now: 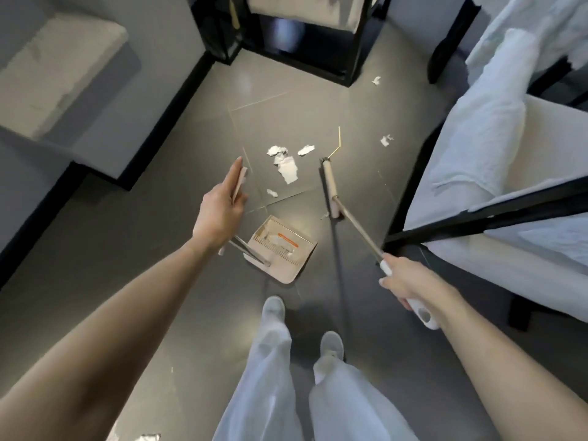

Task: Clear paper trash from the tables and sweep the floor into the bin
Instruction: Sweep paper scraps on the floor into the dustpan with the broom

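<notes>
We are recording a dark grey tiled floor (127, 281) carrying the litter. The right hand (404, 278) is wrapping closed around the white grip of a long metal-shafted broom with a beige head (356, 232). The left hand (219, 208) is lying, fingers nearly straight, along the handle of a beige plastic dustpan (286, 249); we cannot tell whether its thumb is clamping. Torn white paper scraps (288, 171) are lying beyond the pan, left of the broom head. We are judging them light, limp and quick to scatter, so short, low strokes suit them.

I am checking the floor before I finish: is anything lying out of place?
Yes: torn white paper scraps lie scattered on the grey floor beyond the beige plastic dustpan, and a thin bent yellow stick lies to their right. This litter is not yet swept in.
</notes>
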`<control>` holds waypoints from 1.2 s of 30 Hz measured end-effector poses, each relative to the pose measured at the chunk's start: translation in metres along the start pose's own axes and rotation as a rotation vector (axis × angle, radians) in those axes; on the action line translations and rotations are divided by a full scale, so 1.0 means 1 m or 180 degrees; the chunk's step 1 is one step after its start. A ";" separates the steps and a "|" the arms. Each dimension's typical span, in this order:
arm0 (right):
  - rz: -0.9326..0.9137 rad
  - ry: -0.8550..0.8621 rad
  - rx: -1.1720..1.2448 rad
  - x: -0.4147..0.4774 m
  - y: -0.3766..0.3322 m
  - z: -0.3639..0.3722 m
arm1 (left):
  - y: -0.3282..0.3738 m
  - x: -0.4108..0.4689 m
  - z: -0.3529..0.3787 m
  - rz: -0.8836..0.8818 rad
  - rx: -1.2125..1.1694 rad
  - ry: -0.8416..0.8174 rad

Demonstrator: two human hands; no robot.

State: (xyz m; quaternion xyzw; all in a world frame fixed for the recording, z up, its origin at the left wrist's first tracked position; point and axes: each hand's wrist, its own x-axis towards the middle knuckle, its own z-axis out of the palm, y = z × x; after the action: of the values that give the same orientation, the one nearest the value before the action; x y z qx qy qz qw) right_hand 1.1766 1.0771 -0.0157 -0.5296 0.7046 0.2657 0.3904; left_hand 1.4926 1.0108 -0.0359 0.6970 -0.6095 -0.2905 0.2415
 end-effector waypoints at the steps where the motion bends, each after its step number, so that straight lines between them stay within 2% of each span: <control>1: -0.0054 -0.0130 0.0064 0.000 -0.008 0.003 | 0.001 0.010 -0.002 0.0037 0.0039 -0.0056; 7: -0.0090 -0.0836 0.0787 -0.029 -0.035 0.009 | -0.009 0.036 -0.014 0.0252 0.0101 -0.0162; 14: -0.0114 -0.0571 0.1126 -0.043 -0.045 -0.033 | -0.027 0.053 -0.045 0.0085 -0.0215 -0.0200; 28: -0.0280 0.0212 0.0428 0.118 -0.152 -0.190 | -0.028 0.111 -0.060 -0.0713 -0.0485 0.0342; 33: -0.0338 0.0461 -0.0340 0.172 -0.163 -0.223 | -0.024 0.147 -0.057 -0.0799 -0.0483 0.0466; 36: -0.0483 0.0254 -0.0746 0.190 -0.163 -0.227 | -0.021 0.165 -0.053 -0.0756 -0.0458 0.0539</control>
State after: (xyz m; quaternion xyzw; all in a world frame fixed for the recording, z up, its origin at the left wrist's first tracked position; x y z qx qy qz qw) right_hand 1.2460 0.7472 -0.0415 -0.6335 0.6416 0.2945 0.3166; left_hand 1.5588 0.8492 -0.0310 0.7670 -0.4779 -0.3002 0.3053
